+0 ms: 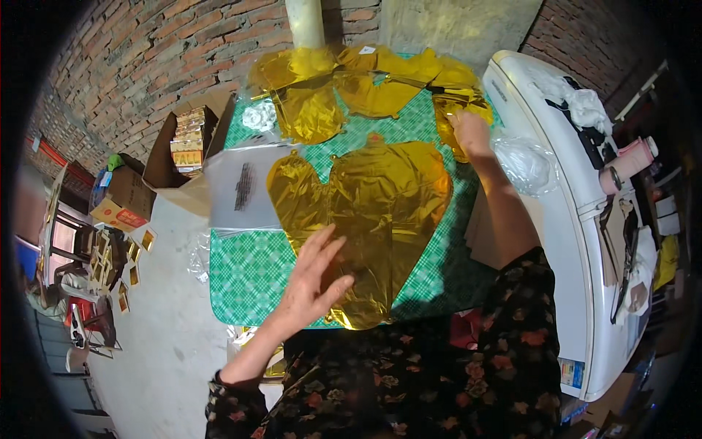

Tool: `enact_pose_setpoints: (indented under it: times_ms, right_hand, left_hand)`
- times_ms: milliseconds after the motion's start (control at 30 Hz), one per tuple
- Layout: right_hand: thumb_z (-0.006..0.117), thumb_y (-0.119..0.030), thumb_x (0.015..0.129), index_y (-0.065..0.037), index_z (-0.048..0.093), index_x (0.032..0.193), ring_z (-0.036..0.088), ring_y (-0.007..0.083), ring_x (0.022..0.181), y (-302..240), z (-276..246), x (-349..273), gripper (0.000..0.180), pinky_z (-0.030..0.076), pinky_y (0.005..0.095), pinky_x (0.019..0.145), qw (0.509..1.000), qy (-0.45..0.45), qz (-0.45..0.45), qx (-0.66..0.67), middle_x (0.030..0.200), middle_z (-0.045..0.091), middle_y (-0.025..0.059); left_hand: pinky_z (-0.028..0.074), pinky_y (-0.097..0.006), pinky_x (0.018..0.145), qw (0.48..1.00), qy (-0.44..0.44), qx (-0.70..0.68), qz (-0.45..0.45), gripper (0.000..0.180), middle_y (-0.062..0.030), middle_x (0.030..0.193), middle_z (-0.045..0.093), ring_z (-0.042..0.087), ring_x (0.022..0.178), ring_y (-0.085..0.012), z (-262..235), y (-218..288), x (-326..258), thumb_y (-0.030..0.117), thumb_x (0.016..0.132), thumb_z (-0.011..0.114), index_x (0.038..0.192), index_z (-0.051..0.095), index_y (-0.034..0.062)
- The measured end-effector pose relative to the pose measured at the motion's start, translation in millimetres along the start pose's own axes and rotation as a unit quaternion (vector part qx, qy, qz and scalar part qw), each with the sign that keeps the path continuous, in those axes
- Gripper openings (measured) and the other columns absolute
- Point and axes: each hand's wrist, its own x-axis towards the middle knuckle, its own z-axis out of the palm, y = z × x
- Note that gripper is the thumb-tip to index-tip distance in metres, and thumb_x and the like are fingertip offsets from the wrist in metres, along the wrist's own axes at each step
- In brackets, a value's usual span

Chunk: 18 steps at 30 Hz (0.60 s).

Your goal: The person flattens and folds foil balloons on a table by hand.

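Note:
A flat, shiny gold foil balloon [395,190] lies unfilled across the middle of the table, its narrow part toward me. My left hand [303,285] is over its lower left part with the fingers stretched and apart; whether the palm presses on the foil I cannot tell. At the far right of the table, my right hand [472,134] closes its fingers on the edge of another gold foil balloon [446,130]. More flat gold foil balloons [311,110] lie overlapping along the back. Left of the middle balloon is a stack of clear plastic bags [232,186] with dark print.
The table wears a green checked cloth [248,282]. At left stand an open carton [191,146] of small packs and a smaller box [124,197]. A white appliance [545,197] with clutter borders the right side. Clear plastic film [523,162] and brown cardboard [504,227] lie beside it.

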Motion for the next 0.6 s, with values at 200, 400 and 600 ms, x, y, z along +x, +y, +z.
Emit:
enact_pose_setpoints:
  times_ms: [200, 400, 600]
  right_hand:
    - [0.057, -0.029, 0.092, -0.006, 0.075, 0.094, 0.069, 0.0459, 0.092, 6.3, -24.5, 10.7, 0.028, 0.054, 0.0565, 0.080, 0.998, -0.012, -0.009, 0.057, 0.095, 0.073, 0.0216]
    - [0.056, -0.026, 0.090, -0.002, 0.073, 0.089, 0.068, 0.0446, 0.095, 7.5, -27.1, 13.0, 0.029, 0.053, 0.0537, 0.082, 0.988, -0.008, -0.015, 0.157, 0.097, 0.072, 0.0226]
    - [0.060, -0.026, 0.088, -0.002, 0.074, 0.090, 0.068, 0.0434, 0.094, 15.8, -42.2, 7.4, 0.028, 0.053, 0.0525, 0.082, 0.972, -0.050, -0.080, 0.215, 0.095, 0.072, 0.0230]
  left_hand:
    - [0.057, -0.031, 0.093, 0.954, -0.075, -0.287, -0.048, 0.057, -0.0141, 0.128, 0.066, 0.069, 0.102, -0.0182, 5.9, 15.7, 118.5, 0.030, 0.105, 0.066, 0.150, 0.049, -0.0028]
    - [0.063, -0.040, 0.095, 0.825, -0.129, -0.511, -0.203, 0.051, -0.0217, 0.129, 0.062, 0.071, 0.109, -0.0306, 78.1, 5.7, 282.7, 0.034, 0.111, 0.052, 0.142, 0.047, -0.0055]
    - [0.067, -0.042, 0.077, 0.747, -0.073, -0.624, -0.215, 0.046, -0.0193, 0.115, 0.064, 0.073, 0.087, -0.0329, 159.2, -9.9, 380.7, 0.034, 0.112, 0.048, 0.136, 0.046, -0.0051]
